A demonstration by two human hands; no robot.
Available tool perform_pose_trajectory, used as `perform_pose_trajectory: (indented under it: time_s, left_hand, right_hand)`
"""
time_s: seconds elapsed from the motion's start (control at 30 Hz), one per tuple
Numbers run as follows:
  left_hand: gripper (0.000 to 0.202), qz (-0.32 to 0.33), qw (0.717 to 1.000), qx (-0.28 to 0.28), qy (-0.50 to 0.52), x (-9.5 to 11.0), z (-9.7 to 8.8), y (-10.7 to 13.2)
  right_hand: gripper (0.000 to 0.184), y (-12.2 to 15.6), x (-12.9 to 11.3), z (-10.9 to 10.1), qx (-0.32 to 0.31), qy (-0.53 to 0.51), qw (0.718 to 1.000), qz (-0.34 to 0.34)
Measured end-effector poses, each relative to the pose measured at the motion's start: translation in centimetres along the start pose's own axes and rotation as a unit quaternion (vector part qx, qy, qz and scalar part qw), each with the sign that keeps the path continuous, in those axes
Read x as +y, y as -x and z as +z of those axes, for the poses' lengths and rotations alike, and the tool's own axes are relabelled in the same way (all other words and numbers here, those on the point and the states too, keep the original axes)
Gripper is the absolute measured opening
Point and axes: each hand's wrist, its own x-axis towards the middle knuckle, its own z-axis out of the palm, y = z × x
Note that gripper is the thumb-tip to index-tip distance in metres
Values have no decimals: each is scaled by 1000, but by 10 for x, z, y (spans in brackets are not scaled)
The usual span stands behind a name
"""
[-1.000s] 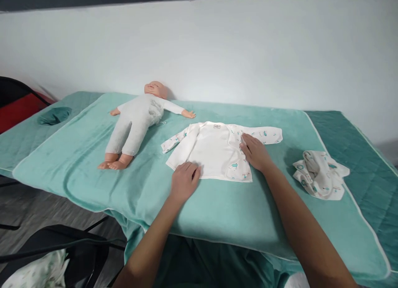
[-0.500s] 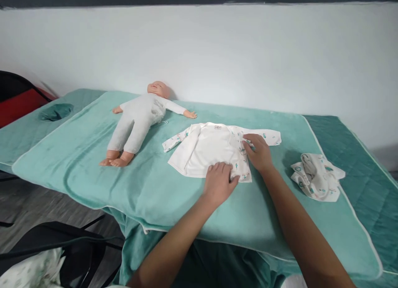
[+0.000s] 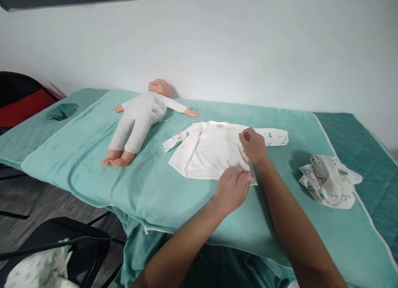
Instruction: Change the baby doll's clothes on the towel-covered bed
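Observation:
A white baby shirt [image 3: 211, 153] with a small print lies spread on the green bed cover, neck toward the wall. One front panel is folded outward on the left, showing the plain inside. My left hand [image 3: 233, 189] is closed at the lower right hem, its fingers pinching the other front panel. Higher up, beside the right sleeve, my right hand [image 3: 253, 147] has its fingers curled on the same panel's edge. Left of the shirt a baby doll [image 3: 143, 109] lies on its back in a white cloth body.
A crumpled printed garment [image 3: 332, 182] lies at the right of the green cover [image 3: 155, 188]. A white wall [image 3: 217, 51] stands behind the bed. A black chair [image 3: 83, 246] with patterned cloth on it is at the lower left, above a grey floor.
My hands have closed on the right front panel and moved it rightward, so more plain inside shows and less print. The view has shifted slightly. The doll stays put.

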Motion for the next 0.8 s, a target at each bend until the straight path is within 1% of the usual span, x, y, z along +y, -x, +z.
perform_pose_trajectory:
  time_s: [0.07,0.1,0.17,0.27,0.37,0.47,0.57,0.63,0.7,0.77,0.8]
  left_hand:
    - [19,38,999,-8,-13,6,4,-3]
    - [20,55,998,-11,-18,8,6,-5]
    - [20,80,996,-16,-26,13,10,-9]
    - [17,110,992,-44,-36,19,12,-14]
    - [16,122,986,-105,-49,21,12,-16]
    - [19,126,982,-137,-40,21,12,-16]
    - [24,143,982,-125,-13,20,12,-14]
    - [24,136,985,-108,-6,19,11,-13]
    - [24,115,989,-96,-5,19,12,-13]
    - [25,109,989,-98,8,18,13,-12]
    - [26,114,988,-101,21,17,14,-12]
  right_hand:
    - [18,-5,7,-6,50,-101,989,92]
    - [19,-7,10,-9,61,-135,980,129]
    - [19,-10,16,-14,59,-165,969,174]
    - [21,-14,23,-18,49,-162,968,186]
    - [17,-16,26,-16,58,-151,970,181]
    - [15,-18,28,-12,63,-138,975,163]
    - [14,-18,32,-9,67,-125,982,122]
    - [19,-16,35,-11,85,-99,989,71]
    - [27,-12,35,-15,103,-69,992,-1]
    - [33,-5,33,-18,92,-50,992,-73]
    - [35,-2,31,-18,72,-43,991,-102]
